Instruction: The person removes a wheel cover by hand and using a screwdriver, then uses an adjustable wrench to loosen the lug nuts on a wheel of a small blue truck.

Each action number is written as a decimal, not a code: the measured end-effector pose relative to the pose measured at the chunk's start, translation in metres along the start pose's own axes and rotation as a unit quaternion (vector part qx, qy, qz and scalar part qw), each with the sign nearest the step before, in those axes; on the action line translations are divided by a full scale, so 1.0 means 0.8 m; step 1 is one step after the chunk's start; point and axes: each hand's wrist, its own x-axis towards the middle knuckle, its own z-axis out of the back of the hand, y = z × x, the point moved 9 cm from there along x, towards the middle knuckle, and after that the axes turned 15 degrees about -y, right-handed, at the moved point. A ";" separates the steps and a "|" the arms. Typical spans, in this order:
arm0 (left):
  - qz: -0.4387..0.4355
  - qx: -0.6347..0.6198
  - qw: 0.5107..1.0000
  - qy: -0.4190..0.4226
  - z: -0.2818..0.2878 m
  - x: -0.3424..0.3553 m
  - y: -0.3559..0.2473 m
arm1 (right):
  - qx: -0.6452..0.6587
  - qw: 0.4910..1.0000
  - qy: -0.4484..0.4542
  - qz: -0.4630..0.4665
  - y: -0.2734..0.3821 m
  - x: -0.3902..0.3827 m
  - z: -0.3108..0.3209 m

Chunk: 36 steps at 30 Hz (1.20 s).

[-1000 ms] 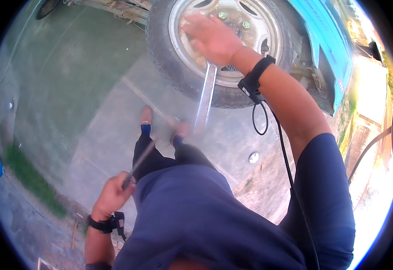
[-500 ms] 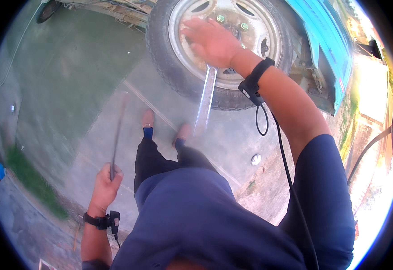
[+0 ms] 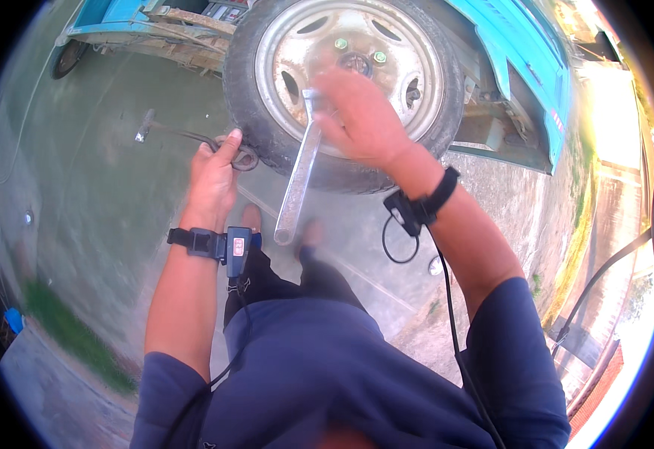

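Note:
My left hand (image 3: pixel 211 176) is closed around the looped end of a hammer (image 3: pixel 192 135) with a thin dark metal handle. Its small shiny head points away to the left, beside the tyre. In front of the wheel (image 3: pixel 424 93), my right hand (image 3: pixel 361 116) is smeared by motion, its thumb side next to the upper end of a long silver wrench (image 3: pixel 298 176). Whether those fingers grip the wrench cannot be made out. The wrench slants down past the tyre's lower edge, ring end lowest. Green-marked nuts (image 3: pixel 379 57) show around the hub; my right hand hides part of the rim.
Turquoise vehicle bodywork (image 3: pixel 525 63) overhangs the wheel on the right. A rusty frame (image 3: pixel 170 37) and a smaller dark wheel (image 3: pixel 69 58) are at the upper left. Concrete floor (image 3: pixel 110 202) lies below, with a green strip (image 3: pixel 76 333) at lower left. Cables hang from both wrist straps.
My left hand has risen to the tyre's left edge, swinging the hammer leftward. My right hand has come lower on the wheel, and the wrench's upper end now shows to its left.

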 end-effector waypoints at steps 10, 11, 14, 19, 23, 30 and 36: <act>0.027 0.076 0.997 0.018 -0.043 0.005 -0.003 | 0.539 0.444 0.040 -0.715 0.123 -0.215 -0.116; 0.025 0.068 0.997 -0.004 -0.039 0.009 -0.003 | 0.579 0.353 -0.010 -0.735 0.133 -0.205 -0.128; 0.020 0.052 0.997 -0.057 -0.031 0.026 -0.002 | 0.579 0.331 -0.061 -0.743 0.134 -0.204 -0.127; 0.006 0.055 0.995 -0.087 -0.027 0.042 -0.008 | 0.560 0.368 -0.060 -0.740 0.139 -0.193 -0.125; 0.004 0.047 0.995 -0.092 -0.028 0.035 -0.010 | 0.527 0.375 -0.055 -0.761 0.142 -0.196 -0.118; -0.003 0.047 0.996 -0.074 -0.033 0.009 -0.017 | 0.515 0.438 -0.058 -0.735 0.132 -0.195 -0.094; -0.002 0.043 0.999 -0.030 -0.016 -0.020 0.027 | 0.351 0.559 -0.070 -0.748 0.106 -0.241 -0.055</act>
